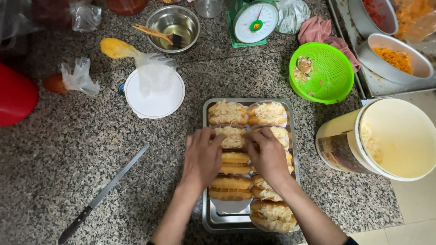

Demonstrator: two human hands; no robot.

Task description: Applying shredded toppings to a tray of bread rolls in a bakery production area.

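A steel tray [213, 218] on the granite counter holds several split buns filled with shredded pale topping, in two columns. My left hand [202, 156] rests over the left column, its fingertips touching a topped bun [231, 136] in the second row. My right hand [268, 156] lies over the right column, with its fingers on the neighbouring bun [280, 134]. Both hands are palm down with fingers bent onto the buns; neither clearly grips one. The two buns at the tray's far end [227, 112] are uncovered.
A long knife [102, 195] lies on the counter at left. Beyond the tray sit a white lid [154, 102] with a piping bag, a steel bowl [175, 27], a kitchen scale [254, 20] and a green colander [324, 72]. A large cream bucket [390, 138] stands right.
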